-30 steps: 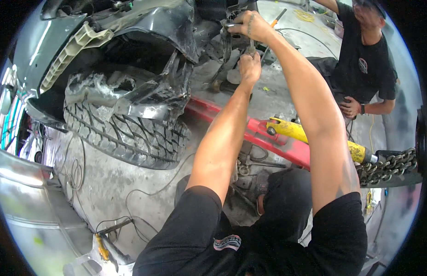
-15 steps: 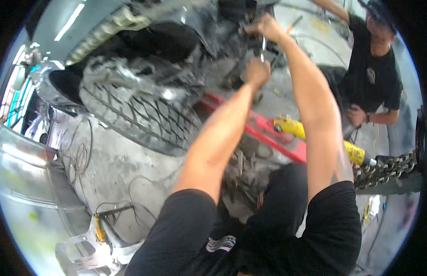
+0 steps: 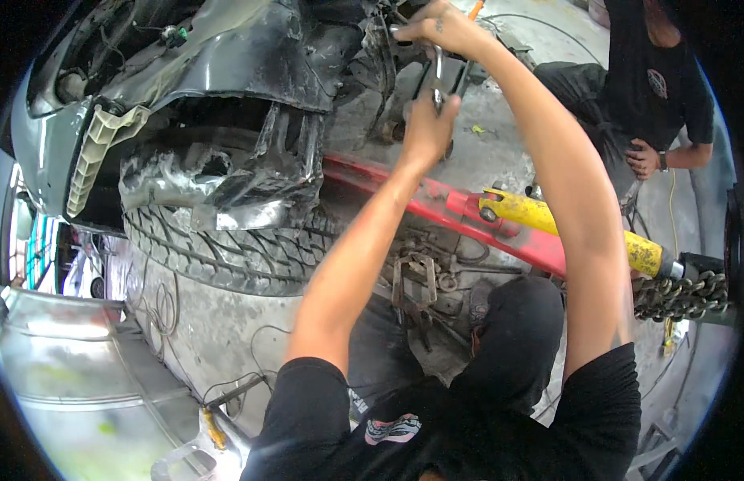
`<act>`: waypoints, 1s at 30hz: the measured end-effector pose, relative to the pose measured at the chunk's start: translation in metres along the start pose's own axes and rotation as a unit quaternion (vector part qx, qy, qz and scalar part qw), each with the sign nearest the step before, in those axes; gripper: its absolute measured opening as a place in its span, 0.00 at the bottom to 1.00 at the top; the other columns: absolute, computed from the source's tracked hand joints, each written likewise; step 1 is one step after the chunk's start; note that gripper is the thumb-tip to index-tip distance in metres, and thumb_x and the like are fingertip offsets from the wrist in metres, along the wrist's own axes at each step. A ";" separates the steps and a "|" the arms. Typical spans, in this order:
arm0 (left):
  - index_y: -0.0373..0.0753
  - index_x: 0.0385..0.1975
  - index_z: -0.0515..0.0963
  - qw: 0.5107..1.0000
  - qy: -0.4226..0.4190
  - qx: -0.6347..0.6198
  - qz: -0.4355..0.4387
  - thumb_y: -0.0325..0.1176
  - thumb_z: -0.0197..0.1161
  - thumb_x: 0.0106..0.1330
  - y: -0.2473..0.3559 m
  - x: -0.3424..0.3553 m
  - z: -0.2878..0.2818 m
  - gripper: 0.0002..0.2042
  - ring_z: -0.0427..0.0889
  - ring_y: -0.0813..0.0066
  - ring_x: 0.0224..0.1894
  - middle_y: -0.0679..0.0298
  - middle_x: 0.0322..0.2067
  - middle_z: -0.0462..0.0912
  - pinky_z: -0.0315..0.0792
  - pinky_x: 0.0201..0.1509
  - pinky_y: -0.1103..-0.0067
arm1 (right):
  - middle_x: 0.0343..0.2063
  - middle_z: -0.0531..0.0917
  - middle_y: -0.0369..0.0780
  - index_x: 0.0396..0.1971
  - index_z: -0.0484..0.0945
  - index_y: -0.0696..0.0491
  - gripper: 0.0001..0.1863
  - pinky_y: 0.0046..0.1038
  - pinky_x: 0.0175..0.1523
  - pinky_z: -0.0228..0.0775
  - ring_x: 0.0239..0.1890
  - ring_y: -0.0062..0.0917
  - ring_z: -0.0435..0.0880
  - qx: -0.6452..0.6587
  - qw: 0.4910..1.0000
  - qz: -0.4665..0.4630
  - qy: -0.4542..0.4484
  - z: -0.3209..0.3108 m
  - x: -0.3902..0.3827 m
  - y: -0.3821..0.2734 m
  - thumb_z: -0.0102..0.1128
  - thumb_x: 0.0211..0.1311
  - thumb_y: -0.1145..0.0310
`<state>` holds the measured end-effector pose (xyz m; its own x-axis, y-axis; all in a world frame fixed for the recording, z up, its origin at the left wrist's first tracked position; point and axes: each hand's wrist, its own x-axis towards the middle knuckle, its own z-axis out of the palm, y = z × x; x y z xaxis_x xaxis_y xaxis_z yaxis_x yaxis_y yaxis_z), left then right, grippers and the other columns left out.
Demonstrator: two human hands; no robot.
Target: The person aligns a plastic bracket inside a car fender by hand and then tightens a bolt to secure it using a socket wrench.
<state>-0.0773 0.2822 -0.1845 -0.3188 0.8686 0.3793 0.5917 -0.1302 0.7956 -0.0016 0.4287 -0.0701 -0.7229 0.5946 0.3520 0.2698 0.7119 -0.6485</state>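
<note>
My left hand (image 3: 430,135) is closed around the lower part of a shiny metal wrench-like tool (image 3: 438,70), which stands nearly upright between my hands. Above it, my right hand (image 3: 442,30) is closed at the tool's upper end, beside the torn front metal (image 3: 380,52) of a damaged grey vehicle. My right fingers hide the tool's head and whatever it meets. Both arms reach far forward, the right one higher than the left. Left of my left forearm is the vehicle's large treaded tyre (image 3: 228,252), below a crumpled fender (image 3: 252,68).
A red beam (image 3: 436,204) runs along the floor beneath my arms, with a yellow cylinder (image 3: 540,216) and a heavy chain (image 3: 681,295) at the right. Metal clamps and chain parts (image 3: 424,280) lie below. A co-worker (image 3: 657,88) in black is at the far right.
The view has shifted, bringing more of the fender into sight. My hands appear higher and a little further left, still on the tool. The co-worker's raised arm is out of view.
</note>
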 end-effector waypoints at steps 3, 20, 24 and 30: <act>0.33 0.42 0.76 0.997 -0.040 -0.064 -0.030 0.40 0.62 0.74 0.009 -0.039 0.014 0.14 0.80 0.76 0.28 0.62 0.26 0.82 0.72 0.31 0.75 | 0.18 0.82 0.42 0.33 0.90 0.55 0.18 0.33 0.32 0.73 0.23 0.29 0.83 0.076 0.988 -0.110 0.081 0.035 -0.027 0.079 0.67 0.62 0.54; 0.31 0.63 0.72 0.926 -0.097 -0.137 -0.338 0.40 0.63 0.75 -0.126 -0.304 -0.007 0.24 0.80 0.65 0.56 0.51 0.55 0.81 0.74 0.60 0.71 | 0.34 0.86 0.59 0.37 0.86 0.63 0.17 0.47 0.49 0.78 0.42 0.54 0.86 0.007 0.964 -0.091 -0.248 0.279 -0.245 0.065 0.63 0.55 0.64; 0.30 0.63 0.74 0.938 -0.179 -0.016 -0.297 0.40 0.63 0.74 -0.163 -0.344 -0.003 0.24 0.81 0.63 0.55 0.51 0.56 0.83 0.75 0.56 0.70 | 0.27 0.86 0.57 0.27 0.87 0.62 0.13 0.47 0.38 0.80 0.34 0.47 0.89 0.029 0.892 0.036 -0.450 0.279 -0.247 0.040 0.70 0.42 0.68; 0.29 0.53 0.78 0.941 -0.188 0.014 -0.282 0.39 0.64 0.72 -0.201 -0.407 0.062 0.19 0.83 0.46 0.52 0.42 0.48 0.84 0.73 0.57 0.63 | 0.43 0.87 0.54 0.46 0.86 0.55 0.19 0.42 0.47 0.79 0.43 0.43 0.88 0.007 0.886 0.047 -0.462 0.295 -0.273 0.096 0.64 0.54 0.66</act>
<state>-0.0202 -0.0154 -0.5280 -0.3069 0.9040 -0.2976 0.4282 0.4104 0.8051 0.0341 0.2249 -0.4275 -0.9117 0.0874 -0.4015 0.3527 0.6677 -0.6556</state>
